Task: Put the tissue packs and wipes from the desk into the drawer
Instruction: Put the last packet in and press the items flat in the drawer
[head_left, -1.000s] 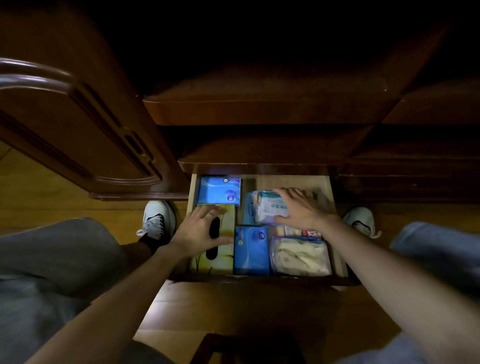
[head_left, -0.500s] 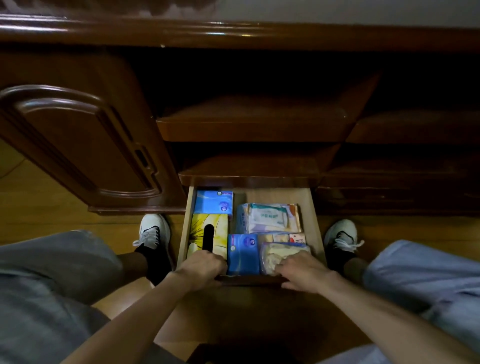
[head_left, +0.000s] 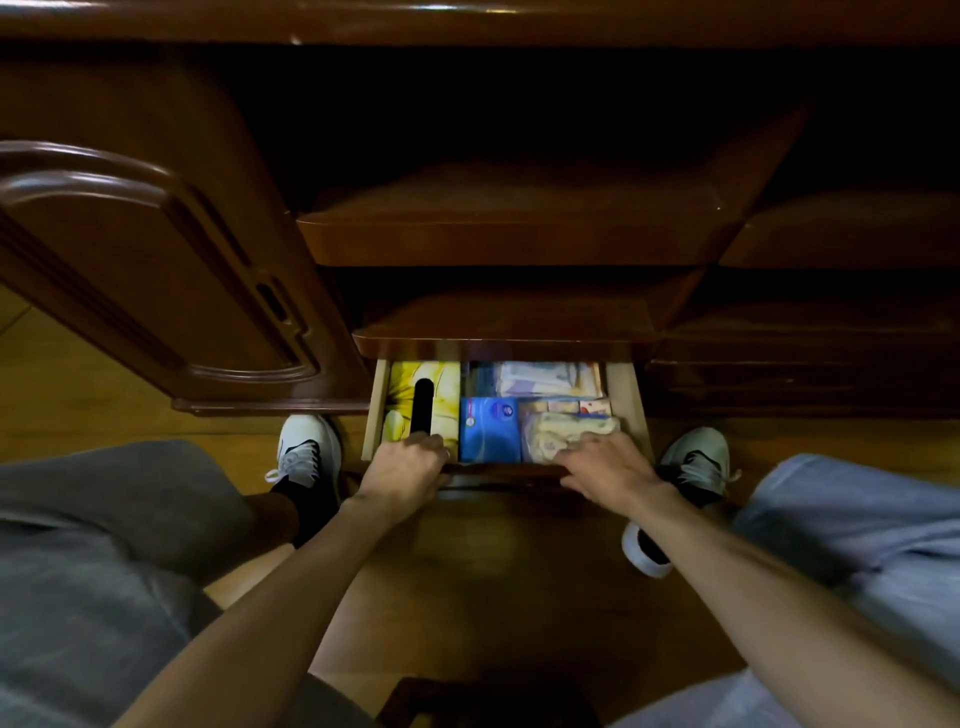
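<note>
grey trousers (head_left: 104, 545), white sneakers (head_left: 306, 447), black socks (head_left: 306, 506)

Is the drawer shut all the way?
No, the drawer is partly open, with the yellow tissue box and blue pack showing inside.

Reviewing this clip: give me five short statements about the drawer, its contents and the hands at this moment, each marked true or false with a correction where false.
1. Both hands are at the front edge of the drawer. True: the left hand and the right hand rest there.
2. The drawer is fully shut. False: it is partly open, its contents showing.
3. The yellow tissue box sits at the left side of the drawer. True.
4. The blue tissue pack lies on the floor. False: it lies in the drawer, between the yellow box and the clear pack.
5. The person is barefoot. False: a white sneaker shows beside the drawer.
</note>
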